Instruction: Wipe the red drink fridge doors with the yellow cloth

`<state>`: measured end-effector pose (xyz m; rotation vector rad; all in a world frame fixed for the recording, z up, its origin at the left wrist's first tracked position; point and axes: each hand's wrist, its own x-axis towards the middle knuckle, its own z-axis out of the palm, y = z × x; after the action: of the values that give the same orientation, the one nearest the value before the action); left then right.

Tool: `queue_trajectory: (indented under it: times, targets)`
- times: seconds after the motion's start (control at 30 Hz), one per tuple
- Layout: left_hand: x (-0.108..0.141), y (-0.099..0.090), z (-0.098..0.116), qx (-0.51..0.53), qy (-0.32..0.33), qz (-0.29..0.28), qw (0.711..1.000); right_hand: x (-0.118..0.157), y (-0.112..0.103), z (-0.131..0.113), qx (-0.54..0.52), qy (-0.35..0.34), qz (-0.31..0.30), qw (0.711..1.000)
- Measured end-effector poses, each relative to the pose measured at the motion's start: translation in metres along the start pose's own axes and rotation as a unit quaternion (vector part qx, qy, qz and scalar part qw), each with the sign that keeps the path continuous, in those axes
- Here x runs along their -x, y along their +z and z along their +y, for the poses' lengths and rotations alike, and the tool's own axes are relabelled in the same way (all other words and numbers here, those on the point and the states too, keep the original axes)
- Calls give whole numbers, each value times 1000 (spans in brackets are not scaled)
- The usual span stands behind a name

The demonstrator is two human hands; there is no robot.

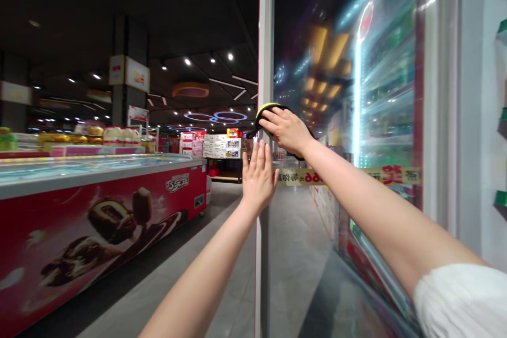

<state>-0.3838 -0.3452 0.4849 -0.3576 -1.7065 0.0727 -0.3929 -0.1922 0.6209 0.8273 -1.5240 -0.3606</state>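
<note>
A glass door (301,232) stands open in front of me, its pale frame (264,26) running upright through the middle of the view. My right hand (287,128) presses a black cloth with a yellow patch (270,106) against the glass by the frame, fingers bent over it. Just below, my left hand (258,177) lies with straight fingers along the frame's edge and holds nothing. Its palm side is hidden. A yellow strip with red characters (348,176) crosses the glass behind my right forearm.
A long red chest freezer (119,232) stands to the left, with packaged goods behind it. Stacked boxes (222,145) are farther back on the grey floor (222,253). At the right edge is a white cabinet side (473,116); lit shelves show blurred in the glass.
</note>
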Motion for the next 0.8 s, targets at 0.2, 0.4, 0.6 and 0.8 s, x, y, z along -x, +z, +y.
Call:
queue_trajectory:
  times: [0.2,0.4,0.6,0.8]
  targets:
    - [-38,-4,-15,-12,19,25,999,-46,-15,35,16,4,-1,1000]
    - [-60,-4,-22,-6,26,47,999,-56,-14,49,-10,17,7,1000]
    - [-33,0,-14,5,-6,45,999,-14,-7,19,-42,-9,-16,999]
    - [31,2,4,19,-12,48,999,71,7,-49,-95,-14,-55,994]
